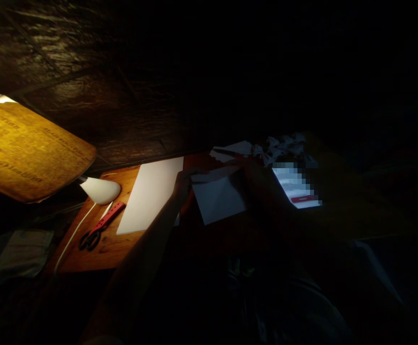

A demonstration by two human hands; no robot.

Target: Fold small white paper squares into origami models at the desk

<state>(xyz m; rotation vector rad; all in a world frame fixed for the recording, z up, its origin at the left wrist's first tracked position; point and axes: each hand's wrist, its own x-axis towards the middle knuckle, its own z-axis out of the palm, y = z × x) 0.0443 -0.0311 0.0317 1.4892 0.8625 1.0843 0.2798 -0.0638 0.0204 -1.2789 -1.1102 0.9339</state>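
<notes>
Flanking the folded paper (219, 200), left hand (182, 184) and right hand (256, 181) have fingers too dark to tell.

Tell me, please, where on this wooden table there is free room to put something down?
Bare wood lies at the near edge of the table, below the scissors and the white sheet. A smaller patch sits between lamp and sheet. It is crowded around the folded paper, left hand, crumpled paper and phone.
</notes>
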